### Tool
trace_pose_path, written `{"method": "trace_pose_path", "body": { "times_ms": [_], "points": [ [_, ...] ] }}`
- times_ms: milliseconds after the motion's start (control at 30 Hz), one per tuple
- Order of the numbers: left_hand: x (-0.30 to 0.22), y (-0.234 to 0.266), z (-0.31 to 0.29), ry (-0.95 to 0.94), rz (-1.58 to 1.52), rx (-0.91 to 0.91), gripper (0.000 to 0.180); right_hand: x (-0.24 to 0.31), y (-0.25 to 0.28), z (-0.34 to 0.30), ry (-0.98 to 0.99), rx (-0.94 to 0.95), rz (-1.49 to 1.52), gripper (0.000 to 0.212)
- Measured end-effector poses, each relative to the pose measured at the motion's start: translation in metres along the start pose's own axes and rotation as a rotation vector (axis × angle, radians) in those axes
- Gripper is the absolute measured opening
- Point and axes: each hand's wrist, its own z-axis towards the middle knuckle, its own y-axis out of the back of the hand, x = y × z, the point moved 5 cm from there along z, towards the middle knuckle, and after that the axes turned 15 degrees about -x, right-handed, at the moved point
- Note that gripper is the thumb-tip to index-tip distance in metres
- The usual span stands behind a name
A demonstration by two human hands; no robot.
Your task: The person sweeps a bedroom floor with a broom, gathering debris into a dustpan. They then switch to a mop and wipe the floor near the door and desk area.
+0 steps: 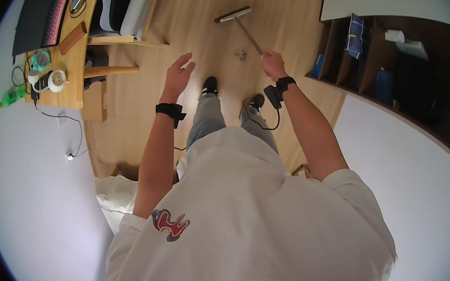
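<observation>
My right hand (273, 65) is closed around the handle of a broom (246, 32). The broom's wide, flat head (233, 15) rests on the wooden floor farther ahead, its dark bristles on the far side. A small grey heap of dust or hair (240, 55) lies on the floor between the broom head and my feet, just left of the handle. My left hand (178, 77) hangs in the air with its fingers apart and nothing in it. Both my wrists wear black straps, the right one with a small black box and a cable.
At the left stands a wooden desk (77, 74) with a keyboard, a green bottle (13, 96) and cables. A chair (128, 12) with a cushion is beside it. A dark shelf (342, 64) holding various items runs along the right. A cardboard box (96, 103) stands under the desk.
</observation>
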Motion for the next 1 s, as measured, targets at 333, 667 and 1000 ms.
{"method": "trace_pose_path", "body": {
  "times_ms": [333,667,1000],
  "points": [
    [0.024,-0.007,0.012,0.02,0.044,0.185,0.041,-0.036,-0.023,-0.051,-0.104,-0.05,-0.081,0.034],
    [0.004,-0.058,-0.003,-0.089,0.113,0.37,0.04,-0.102,-0.014,-0.096,-0.03,-0.105,-0.134,0.026],
    [0.01,-0.088,-0.037,-0.165,0.21,0.528,0.043,-0.196,-0.008,-0.126,0.04,-0.113,-0.302,0.026]
  ]
}}
